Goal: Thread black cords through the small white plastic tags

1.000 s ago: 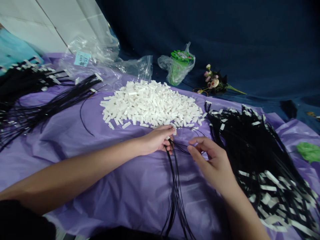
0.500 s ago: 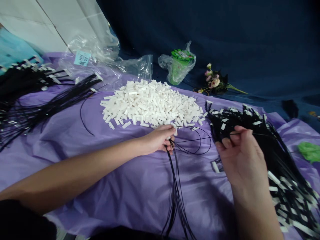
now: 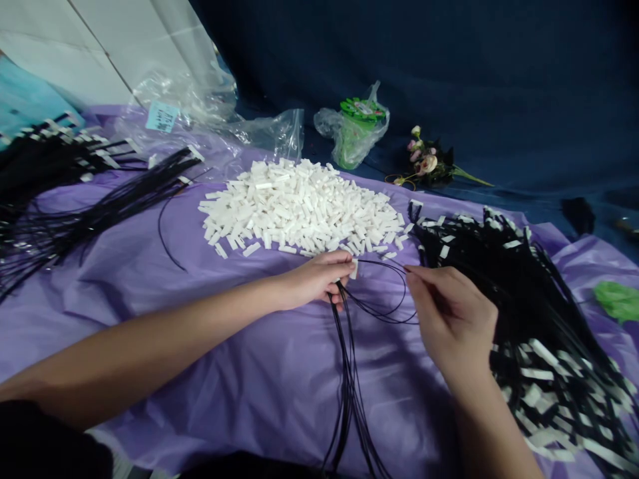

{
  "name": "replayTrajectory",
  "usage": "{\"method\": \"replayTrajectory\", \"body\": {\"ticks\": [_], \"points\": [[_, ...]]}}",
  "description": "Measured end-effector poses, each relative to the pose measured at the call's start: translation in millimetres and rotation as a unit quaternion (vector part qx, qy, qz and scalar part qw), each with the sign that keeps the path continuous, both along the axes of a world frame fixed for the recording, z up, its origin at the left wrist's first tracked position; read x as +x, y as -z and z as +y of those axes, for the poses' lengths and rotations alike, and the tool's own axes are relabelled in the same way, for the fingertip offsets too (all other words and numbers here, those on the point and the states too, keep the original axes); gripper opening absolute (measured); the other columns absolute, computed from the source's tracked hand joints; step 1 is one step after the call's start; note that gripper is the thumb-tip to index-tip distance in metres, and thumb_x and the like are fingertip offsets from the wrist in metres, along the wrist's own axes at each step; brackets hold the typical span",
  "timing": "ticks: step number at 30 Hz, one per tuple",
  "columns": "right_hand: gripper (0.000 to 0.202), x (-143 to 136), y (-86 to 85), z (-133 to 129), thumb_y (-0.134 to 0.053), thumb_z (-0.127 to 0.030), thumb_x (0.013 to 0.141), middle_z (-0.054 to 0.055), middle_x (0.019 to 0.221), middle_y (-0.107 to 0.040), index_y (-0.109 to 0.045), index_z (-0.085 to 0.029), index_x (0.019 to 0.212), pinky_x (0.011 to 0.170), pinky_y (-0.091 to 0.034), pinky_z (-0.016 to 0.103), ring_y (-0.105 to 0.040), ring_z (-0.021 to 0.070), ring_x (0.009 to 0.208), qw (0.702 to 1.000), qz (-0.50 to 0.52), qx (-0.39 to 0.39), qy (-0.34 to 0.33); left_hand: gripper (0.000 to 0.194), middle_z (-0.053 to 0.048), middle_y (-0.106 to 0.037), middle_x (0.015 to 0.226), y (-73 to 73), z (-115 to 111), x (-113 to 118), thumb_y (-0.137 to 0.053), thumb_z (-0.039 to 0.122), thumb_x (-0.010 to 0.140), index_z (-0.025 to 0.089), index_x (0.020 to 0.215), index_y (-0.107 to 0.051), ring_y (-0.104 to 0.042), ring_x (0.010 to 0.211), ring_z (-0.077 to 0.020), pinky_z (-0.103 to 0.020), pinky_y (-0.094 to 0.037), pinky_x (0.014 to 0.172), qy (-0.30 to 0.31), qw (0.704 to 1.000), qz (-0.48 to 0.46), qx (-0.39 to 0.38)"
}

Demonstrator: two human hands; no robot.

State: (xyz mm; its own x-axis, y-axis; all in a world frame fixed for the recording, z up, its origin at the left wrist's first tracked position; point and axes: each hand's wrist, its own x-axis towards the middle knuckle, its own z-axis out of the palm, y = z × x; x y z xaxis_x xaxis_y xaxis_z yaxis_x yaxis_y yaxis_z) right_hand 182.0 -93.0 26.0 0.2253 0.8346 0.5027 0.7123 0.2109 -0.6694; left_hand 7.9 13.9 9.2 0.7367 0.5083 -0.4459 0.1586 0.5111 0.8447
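My left hand [image 3: 319, 278] is closed around several black cords [image 3: 352, 392] that hang toward the front edge, with a white piece [image 3: 354, 269] showing at its fingertips. From there, thin cord loops [image 3: 387, 313] reach to the right. My right hand [image 3: 452, 313] pinches a thin black cord between thumb and forefinger, to the right of my left hand. Just behind my left hand lies a heap of small white pieces [image 3: 299, 206]. A large bundle of black cords with white ends [image 3: 539, 299] lies beyond my right hand.
More black cords [image 3: 110, 206] lie at the left on the purple cloth [image 3: 224, 392]. Behind the heap are clear plastic bags [image 3: 269, 133], a green item in plastic [image 3: 357, 133] and artificial flowers [image 3: 424, 159]. A green piece [image 3: 618, 301] rests at the far right.
My right hand has moved left toward my left hand and turned, its fingertips now pinched on the thin cord. My left hand has barely moved; the white piece at its fingertips shows more.
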Motion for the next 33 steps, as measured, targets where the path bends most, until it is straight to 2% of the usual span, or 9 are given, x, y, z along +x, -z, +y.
{"method": "replayTrajectory", "body": {"ticks": [1,3,7,12,22,28,33], "points": [[0.010,-1.7,0.2,-0.1,-0.061,-0.017,0.085,0.004,0.076,-0.062,-0.069,-0.017,0.092,0.048,-0.041,0.024,-0.053,0.0103,0.055,0.998,-0.061,0.011,-0.003,0.019,0.006,-0.042,0.065,0.0,0.1,-0.5,-0.052,0.036,0.085,0.019,0.078,-0.046,-0.048,0.048,-0.0065,-0.027,-0.047,0.054,0.004,1.000,-0.003,0.000],[0.008,-3.5,0.1,0.5,-0.062,-0.014,0.083,0.004,0.073,-0.061,-0.069,-0.015,0.087,0.050,-0.042,0.025,-0.054,0.0108,0.056,0.994,-0.105,0.021,-0.006,0.019,0.006,-0.042,0.066,0.5,0.6,-1.3,-0.051,0.035,0.086,0.019,0.078,-0.046,-0.048,0.048,-0.0070,-0.028,-0.047,0.055,0.012,1.000,-0.010,0.000],[0.007,-3.9,0.6,2.3,-0.061,-0.015,0.084,0.004,0.072,-0.061,-0.067,-0.017,0.087,0.050,-0.043,0.025,-0.055,0.0118,0.057,0.993,-0.112,0.026,0.002,0.017,0.005,-0.043,0.068,3.3,2.1,-2.8,-0.051,0.034,0.086,0.019,0.079,-0.046,-0.048,0.049,-0.0067,-0.027,-0.046,0.055,0.027,0.999,-0.029,-0.001],[0.008,-4.3,1.4,2.9,-0.060,-0.015,0.085,0.002,0.071,-0.058,-0.067,-0.017,0.088,0.047,-0.040,0.024,-0.048,0.0093,0.051,0.993,-0.113,0.017,-0.011,0.016,0.005,-0.043,0.067,6.2,2.9,-4.1,-0.050,0.034,0.086,0.020,0.079,-0.046,-0.048,0.049,-0.0070,-0.027,-0.045,0.055,0.035,0.999,-0.034,-0.009],[0.009,-4.5,4.1,4.0,-0.058,-0.016,0.086,0.001,0.069,-0.056,-0.067,-0.018,0.088,0.048,-0.040,0.024,-0.045,0.0095,0.051,0.992,-0.121,0.009,-0.016,0.016,0.005,-0.044,0.067,5.8,2.2,-3.7,-0.049,0.034,0.087,0.019,0.080,-0.047,-0.048,0.049,-0.0068,-0.025,-0.043,0.053,0.039,0.999,-0.035,-0.004],[0.012,-3.7,5.2,5.4,-0.059,-0.011,0.086,0.003,0.073,-0.058,-0.066,-0.017,0.092,0.056,-0.046,0.024,-0.053,0.0112,0.059,0.990,-0.138,0.022,-0.037,0.017,0.005,-0.044,0.067,4.5,2.7,-3.4,-0.049,0.034,0.087,0.019,0.080,-0.047,-0.048,0.048,-0.0066,-0.025,-0.045,0.053,0.043,0.998,-0.035,-0.005],[0.022,5.9,9.7,3.5,-0.058,-0.009,0.086,0.005,0.085,-0.063,-0.063,-0.019,0.104,0.068,-0.051,0.026,-0.061,0.0137,0.072,0.972,-0.212,0.040,-0.098,0.018,0.005,-0.044,0.068,2.1,3.1,-2.3,-0.050,0.032,0.085,0.018,0.075,-0.047,-0.048,0.049,-0.0064,-0.025,-0.045,0.053,0.044,0.999,-0.011,-0.009]]}}
